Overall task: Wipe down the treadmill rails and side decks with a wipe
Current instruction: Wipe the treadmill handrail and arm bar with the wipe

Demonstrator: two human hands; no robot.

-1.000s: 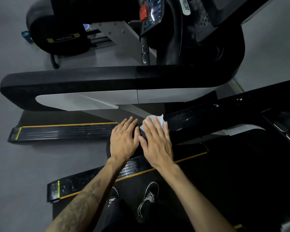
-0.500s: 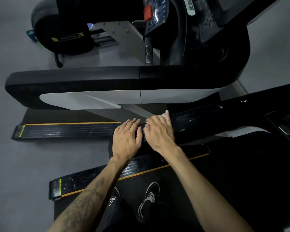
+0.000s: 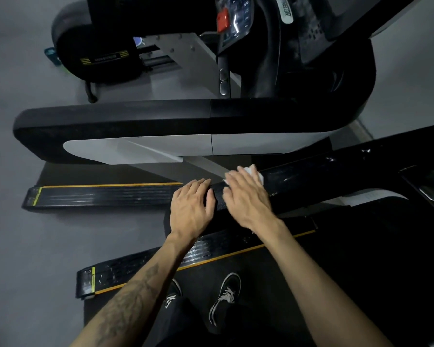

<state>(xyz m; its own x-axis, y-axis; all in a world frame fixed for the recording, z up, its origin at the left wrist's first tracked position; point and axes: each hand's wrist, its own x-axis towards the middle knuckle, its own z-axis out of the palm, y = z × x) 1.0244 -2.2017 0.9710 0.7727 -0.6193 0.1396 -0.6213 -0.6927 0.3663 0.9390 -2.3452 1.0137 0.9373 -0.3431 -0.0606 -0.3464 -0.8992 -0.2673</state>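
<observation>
While both hands lie on the near rail, the scene reads so:

Surroundings: a second treadmill's rail (image 3: 140, 121) runs just beyond; its deck (image 3: 100, 195) lies on the grey floor (image 3: 18, 259); a black machine (image 3: 95, 53) stands behind.
In the way: the left hand (image 3: 191, 209) sits flat on the rail (image 3: 336, 176) end, beside the wiping hand.
Wipe: the wipe (image 3: 254, 172) is white, pressed on the rail top under the right hand (image 3: 248, 199) — only its far edge shows.
Fingers: both hands' fingers are straight and close together, pressing down.
Side deck: the near deck (image 3: 211, 249) lies below the forearms; black shoes (image 3: 224, 296) stand on the belt.
Change: half a second back the right fingers curled over the wipe — now they lie flatter, farther along the rail.
Writing: an oval badge (image 3: 286, 12) reads roughly "PRECOR"; the yellow label (image 3: 103, 60) is unreadable.
</observation>
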